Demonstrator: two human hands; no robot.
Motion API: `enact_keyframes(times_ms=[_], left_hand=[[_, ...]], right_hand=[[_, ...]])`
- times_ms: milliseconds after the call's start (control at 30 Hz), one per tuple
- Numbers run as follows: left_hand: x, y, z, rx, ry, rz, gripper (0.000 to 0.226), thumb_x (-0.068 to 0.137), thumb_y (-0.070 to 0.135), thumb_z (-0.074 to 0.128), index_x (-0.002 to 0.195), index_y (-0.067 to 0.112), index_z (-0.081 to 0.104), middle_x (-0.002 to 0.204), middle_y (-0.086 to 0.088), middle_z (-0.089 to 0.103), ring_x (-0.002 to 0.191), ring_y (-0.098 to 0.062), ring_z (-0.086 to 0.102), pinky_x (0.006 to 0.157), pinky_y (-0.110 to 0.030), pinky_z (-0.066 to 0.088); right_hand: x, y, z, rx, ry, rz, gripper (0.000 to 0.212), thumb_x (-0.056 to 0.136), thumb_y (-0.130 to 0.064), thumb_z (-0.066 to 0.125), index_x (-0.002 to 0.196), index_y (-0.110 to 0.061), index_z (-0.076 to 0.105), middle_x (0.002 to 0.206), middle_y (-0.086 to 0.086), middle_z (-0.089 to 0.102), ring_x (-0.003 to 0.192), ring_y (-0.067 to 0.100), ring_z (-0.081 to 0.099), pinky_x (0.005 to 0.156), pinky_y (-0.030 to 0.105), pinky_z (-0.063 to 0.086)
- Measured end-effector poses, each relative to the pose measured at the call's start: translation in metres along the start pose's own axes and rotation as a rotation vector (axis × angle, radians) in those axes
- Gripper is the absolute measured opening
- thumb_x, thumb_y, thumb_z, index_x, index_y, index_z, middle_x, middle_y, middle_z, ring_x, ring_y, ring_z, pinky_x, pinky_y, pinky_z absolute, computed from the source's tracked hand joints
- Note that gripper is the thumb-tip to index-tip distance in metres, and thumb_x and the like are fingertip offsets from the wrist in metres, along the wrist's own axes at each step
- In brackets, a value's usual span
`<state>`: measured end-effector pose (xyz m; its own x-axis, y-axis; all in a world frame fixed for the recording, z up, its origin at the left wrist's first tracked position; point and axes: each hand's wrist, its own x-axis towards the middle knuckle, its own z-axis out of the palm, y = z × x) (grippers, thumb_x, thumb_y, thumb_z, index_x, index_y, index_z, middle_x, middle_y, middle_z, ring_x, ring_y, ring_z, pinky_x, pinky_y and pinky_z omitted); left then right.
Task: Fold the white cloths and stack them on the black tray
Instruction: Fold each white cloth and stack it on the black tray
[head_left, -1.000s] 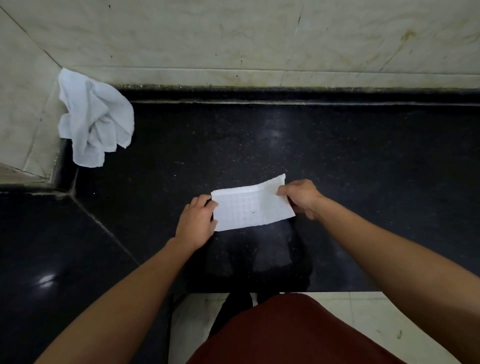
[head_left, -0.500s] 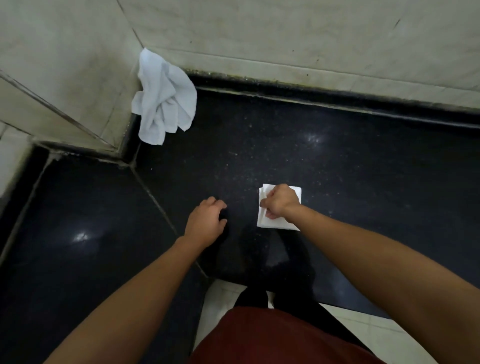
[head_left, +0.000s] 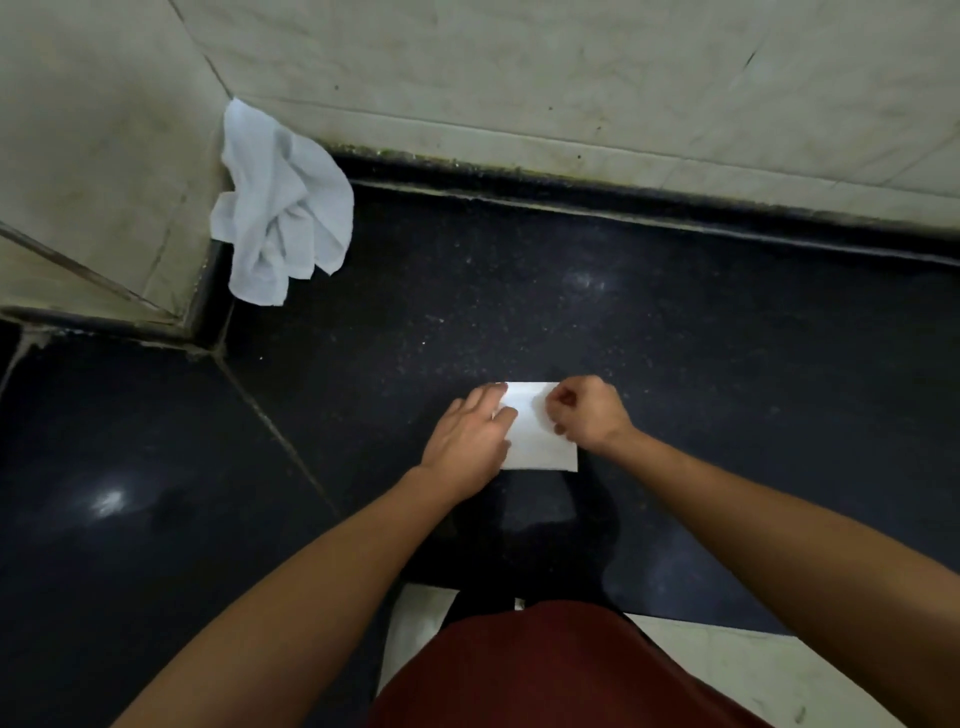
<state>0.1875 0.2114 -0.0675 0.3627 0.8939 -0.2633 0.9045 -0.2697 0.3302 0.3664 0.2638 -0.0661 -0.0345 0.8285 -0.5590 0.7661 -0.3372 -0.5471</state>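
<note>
- On my feed, the small folded white cloth rectangle (head_left: 537, 434) lies flat on the black speckled stone counter (head_left: 519, 291), just off centre toward 5 o'clock.
- The left hand (head_left: 470, 436) rests on its 9 o'clock edge — fingers straight, close together, flat on the fabric.
- The right hand (head_left: 587, 413) sits at its 2 o'clock corner, fingers curled; I cannot tell whether they pinch the cloth.
- A crumpled white cloth (head_left: 283, 208) slumps against the wall corner at 10 o'clock — well apart.

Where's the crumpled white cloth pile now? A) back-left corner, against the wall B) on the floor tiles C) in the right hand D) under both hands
A: the crumpled cloth pile lies in the back-left corner against the wall; the left hand and right hand are on the folded cloth instead.
</note>
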Motion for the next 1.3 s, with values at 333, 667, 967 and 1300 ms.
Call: enact_keyframes(times_ms=[333,667,967,1300], left_hand=[[0.006,-0.012,0.020,0.093,-0.188,0.081,0.064,0.095,0.039,0.052,0.148,0.014,0.026,0.162,-0.003,-0.005,0.148,-0.016,-0.010,0.120,-0.039,0.015],[-0.012,-0.018,0.012,-0.015,-0.009,-0.001,0.052,0.090,0.032,0.061,0.136,0.011,0.048,0.155,-0.011,0.027,0.145,-0.026,0.022,0.113,-0.040,0.028],[-0.058,-0.048,0.019,-0.023,0.023,-0.180,0.050,0.088,0.033,0.064,0.133,0.013,0.053,0.145,-0.009,0.040,0.132,-0.026,0.039,0.106,-0.039,0.037],[-0.065,-0.052,0.018,-0.066,0.056,-0.196,0.049,0.087,0.029,0.066,0.131,0.012,0.054,0.136,-0.007,0.047,0.125,-0.025,0.044,0.103,-0.037,0.037]], right_hand=[[-0.035,0.049,0.001,0.194,-0.172,0.182,0.003,0.082,-0.007,0.072,0.083,-0.006,0.070,0.073,0.015,0.072,0.062,0.018,0.069,0.061,0.028,0.056],[0.023,-0.012,-0.020,-0.422,0.010,-0.022,0.052,0.083,-0.049,0.067,0.125,-0.021,0.054,0.123,0.007,0.054,0.108,0.028,0.057,0.085,0.036,0.047],[0.052,-0.031,-0.021,-0.376,-0.205,0.133,0.063,0.066,-0.040,0.084,0.118,-0.009,0.064,0.119,0.010,0.064,0.108,0.028,0.060,0.090,0.036,0.051],[0.051,-0.044,-0.012,-0.389,-0.353,0.000,0.048,0.082,-0.055,0.066,0.101,-0.011,0.072,0.103,0.001,0.063,0.100,0.021,0.059,0.089,0.033,0.047]])
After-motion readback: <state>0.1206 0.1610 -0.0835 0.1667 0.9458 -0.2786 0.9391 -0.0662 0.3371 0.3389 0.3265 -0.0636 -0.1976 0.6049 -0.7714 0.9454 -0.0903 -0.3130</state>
